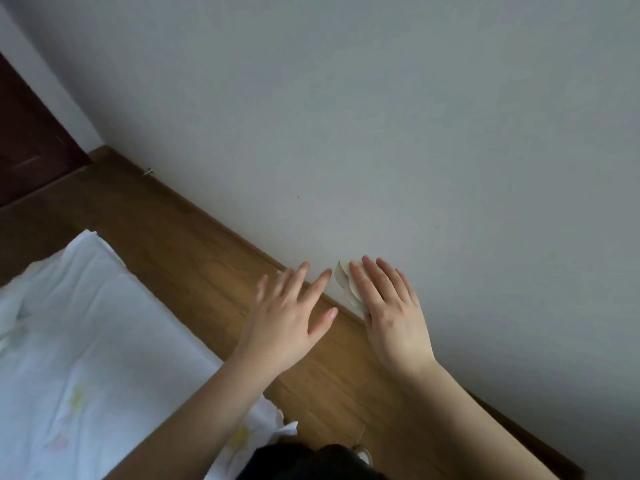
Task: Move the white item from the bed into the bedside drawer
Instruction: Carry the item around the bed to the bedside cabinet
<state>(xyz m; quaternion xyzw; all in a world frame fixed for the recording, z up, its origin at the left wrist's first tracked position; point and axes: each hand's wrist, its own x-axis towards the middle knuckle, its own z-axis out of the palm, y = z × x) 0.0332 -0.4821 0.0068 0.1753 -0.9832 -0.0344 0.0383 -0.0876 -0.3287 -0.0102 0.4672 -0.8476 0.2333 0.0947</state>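
Observation:
My right hand (391,313) is stretched out in front of the pale wall, fingers fairly straight, back of the hand towards me. A thin, cream-white item (346,282) pokes out from under its fingers on the left side, held against the palm; most of it is hidden by the hand. My left hand (291,317) hovers just left of it over the wooden floor, fingers spread, holding nothing. The bed (86,323), covered in a white sheet with faint flower prints, fills the lower left. No bedside drawer is in view.
A wooden floor (194,258) runs in a strip between the bed and the grey-white wall (381,116). A dark wooden door (24,140) stands at the far left, with a small door stop (148,171) at the skirting. Dark clothing (311,462) shows at the bottom edge.

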